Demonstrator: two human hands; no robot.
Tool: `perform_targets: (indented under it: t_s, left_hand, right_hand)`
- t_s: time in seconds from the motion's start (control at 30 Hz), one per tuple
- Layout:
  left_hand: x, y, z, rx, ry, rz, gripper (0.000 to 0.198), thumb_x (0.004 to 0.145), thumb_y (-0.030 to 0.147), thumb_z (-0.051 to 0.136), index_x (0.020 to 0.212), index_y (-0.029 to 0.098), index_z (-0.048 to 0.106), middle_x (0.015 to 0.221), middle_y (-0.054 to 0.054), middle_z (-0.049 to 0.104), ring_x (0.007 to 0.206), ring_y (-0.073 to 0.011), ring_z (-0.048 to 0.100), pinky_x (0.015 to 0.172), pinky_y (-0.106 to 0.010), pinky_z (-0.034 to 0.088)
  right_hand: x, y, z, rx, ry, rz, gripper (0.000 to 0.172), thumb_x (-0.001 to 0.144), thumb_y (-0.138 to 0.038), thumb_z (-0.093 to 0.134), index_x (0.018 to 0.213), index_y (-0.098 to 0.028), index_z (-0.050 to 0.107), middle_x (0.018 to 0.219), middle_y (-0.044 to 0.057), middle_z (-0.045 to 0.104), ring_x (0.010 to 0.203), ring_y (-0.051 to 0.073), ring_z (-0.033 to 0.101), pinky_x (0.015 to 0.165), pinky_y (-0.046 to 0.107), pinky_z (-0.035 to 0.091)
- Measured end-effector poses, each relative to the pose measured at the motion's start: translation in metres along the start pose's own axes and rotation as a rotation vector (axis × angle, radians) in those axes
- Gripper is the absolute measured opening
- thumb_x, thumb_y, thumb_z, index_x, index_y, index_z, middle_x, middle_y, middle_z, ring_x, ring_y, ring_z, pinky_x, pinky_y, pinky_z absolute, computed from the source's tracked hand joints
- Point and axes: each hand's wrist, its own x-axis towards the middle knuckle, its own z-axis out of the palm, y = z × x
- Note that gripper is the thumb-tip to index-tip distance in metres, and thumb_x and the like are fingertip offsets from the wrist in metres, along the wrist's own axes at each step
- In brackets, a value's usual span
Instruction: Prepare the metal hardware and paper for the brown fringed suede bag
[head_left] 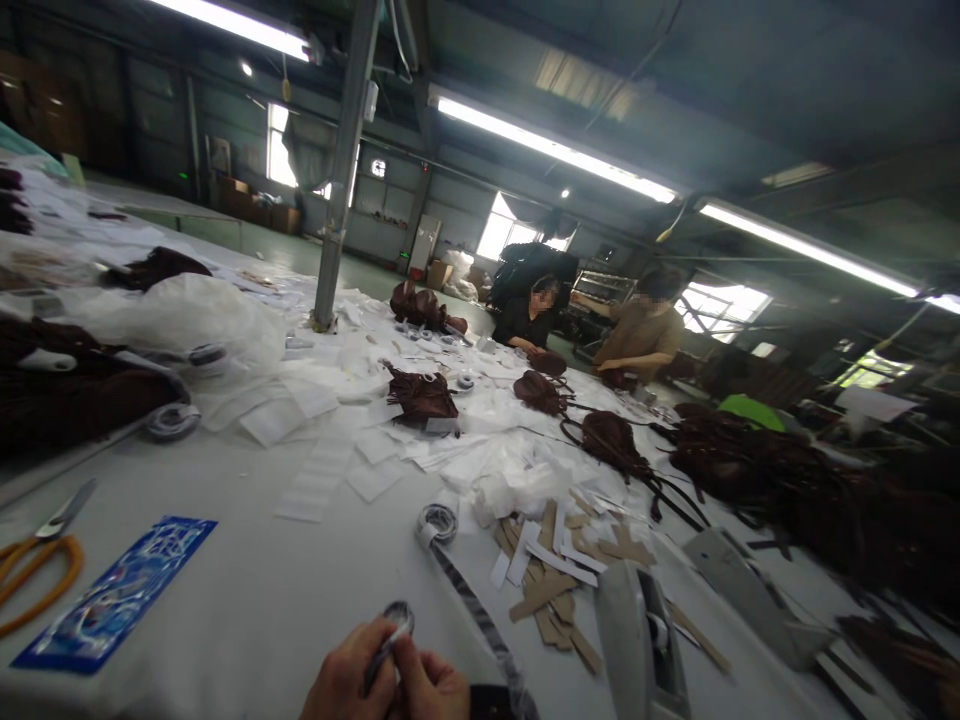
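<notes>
Low in the head view, my left hand (349, 672) is closed around a small coiled strap (399, 614), dark and shiny as if wrapped in clear film. Beside it my right hand (433, 688) pinches the near side of the same coil, its fingertips touching those of my left hand. Just beyond lies a second coiled strap (438, 521) with a white band round it. Its loose tail, a wrapped strip (476, 605), runs toward the bottom edge, right of my right hand. Fingers hide part of the held coil.
Orange-handled scissors (41, 560) and a blue packet (120, 595) lie left. To the right are cardboard strips (551, 590) and a grey tape dispenser (637, 640). Brown bags (611, 440) and white paper sheets (315, 480) cover the table farther off. Two people (637, 330) work across it.
</notes>
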Motion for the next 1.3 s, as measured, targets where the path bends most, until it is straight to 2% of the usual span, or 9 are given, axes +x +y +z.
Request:
perform_targets:
  t_s: [0.4, 0.5, 0.63, 0.8, 0.9, 0.97, 1.1, 1.2, 1.3]
  left_hand:
    - [0.001, 0.02, -0.013, -0.107, -0.018, -0.11, 0.024, 0.086, 0.031, 0.045, 0.093, 0.019, 0.064, 0.075, -0.001, 0.066, 0.069, -0.0178, 0.059, 0.066, -0.023, 0.044]
    - [0.003, 0.021, -0.015, -0.187, -0.001, -0.123, 0.022, 0.084, 0.034, 0.051, 0.09, 0.018, 0.065, 0.077, -0.002, 0.066, 0.071, -0.0176, 0.058, 0.066, -0.022, 0.043]
    - [0.011, 0.012, -0.018, -0.483, -0.117, -0.285, 0.024, 0.08, 0.04, 0.055, 0.079, 0.017, 0.06, 0.06, 0.003, 0.055, 0.044, -0.0091, 0.042, 0.041, -0.019, 0.03]
    - [0.021, 0.012, -0.028, -0.639, -0.232, -0.423, 0.024, 0.074, 0.039, 0.056, 0.075, 0.015, 0.058, 0.056, 0.002, 0.057, 0.034, -0.0051, 0.035, 0.035, -0.017, 0.025]
    - [0.021, 0.021, -0.034, -0.705, -0.287, -0.419, 0.022, 0.071, 0.034, 0.062, 0.077, 0.014, 0.061, 0.054, 0.002, 0.057, 0.037, -0.0074, 0.044, 0.037, -0.017, 0.032]
    - [0.019, 0.024, -0.039, -0.846, -0.269, -0.429, 0.019, 0.074, 0.03, 0.062, 0.084, 0.014, 0.063, 0.065, -0.001, 0.064, 0.052, -0.0121, 0.058, 0.051, -0.02, 0.047]
    - [0.012, 0.011, -0.049, -1.224, -0.085, -0.51, 0.022, 0.084, 0.026, 0.053, 0.099, 0.015, 0.066, 0.095, -0.011, 0.073, 0.094, -0.0238, 0.067, 0.089, -0.04, 0.05]
    - [0.007, 0.0, -0.05, -1.432, 0.147, -0.537, 0.024, 0.086, 0.018, 0.046, 0.089, 0.014, 0.069, 0.084, -0.011, 0.074, 0.095, -0.0251, 0.067, 0.095, -0.05, 0.046]
    - [0.003, -0.004, -0.045, -1.559, 0.251, -0.544, 0.031, 0.084, 0.018, 0.04, 0.08, 0.015, 0.071, 0.072, -0.011, 0.073, 0.097, -0.0254, 0.067, 0.094, -0.05, 0.048]
  right_hand:
    - [0.014, 0.025, 0.003, -0.193, 0.038, -0.037, 0.064, 0.053, -0.082, 0.062, 0.041, -0.022, 0.04, 0.025, -0.006, 0.032, 0.022, 0.007, 0.03, 0.027, 0.019, 0.015]
    - [0.017, 0.027, 0.004, -0.171, -0.04, -0.066, 0.067, 0.053, -0.087, 0.055, 0.043, -0.022, 0.04, 0.027, -0.006, 0.034, 0.024, 0.007, 0.031, 0.027, 0.02, 0.016]
    - [0.013, 0.022, -0.004, -0.174, -0.221, -0.175, 0.061, 0.065, -0.079, 0.054, 0.059, -0.019, 0.054, 0.034, -0.005, 0.044, 0.027, 0.009, 0.038, 0.029, 0.019, 0.022]
    - [0.001, -0.009, -0.022, -0.558, -0.082, -0.659, 0.032, 0.078, -0.041, 0.066, 0.101, -0.018, 0.066, 0.065, 0.002, 0.064, 0.058, 0.018, 0.062, 0.057, 0.026, 0.05]
    - [-0.001, -0.033, -0.024, -0.785, -0.161, -0.953, 0.049, 0.071, -0.021, 0.071, 0.118, -0.03, 0.062, 0.111, 0.008, 0.065, 0.097, 0.026, 0.063, 0.085, 0.038, 0.051]
    - [-0.003, -0.044, -0.023, -0.82, -0.181, -0.994, 0.041, 0.075, -0.019, 0.066, 0.114, -0.031, 0.065, 0.119, 0.009, 0.063, 0.106, 0.027, 0.06, 0.091, 0.041, 0.049]
    - [-0.016, -0.05, -0.014, -0.546, -0.078, -0.771, 0.024, 0.088, -0.033, 0.054, 0.103, -0.021, 0.068, 0.097, 0.009, 0.07, 0.091, 0.023, 0.065, 0.083, 0.032, 0.051]
    - [-0.03, -0.042, -0.001, -0.45, -0.296, -0.417, 0.031, 0.088, -0.04, 0.052, 0.079, -0.017, 0.069, 0.065, 0.003, 0.067, 0.059, 0.016, 0.062, 0.057, 0.023, 0.047]
    - [-0.036, -0.033, 0.017, -0.44, -0.432, -0.265, 0.04, 0.084, -0.045, 0.054, 0.061, -0.014, 0.064, 0.051, 0.0, 0.057, 0.049, 0.012, 0.051, 0.046, 0.02, 0.035]
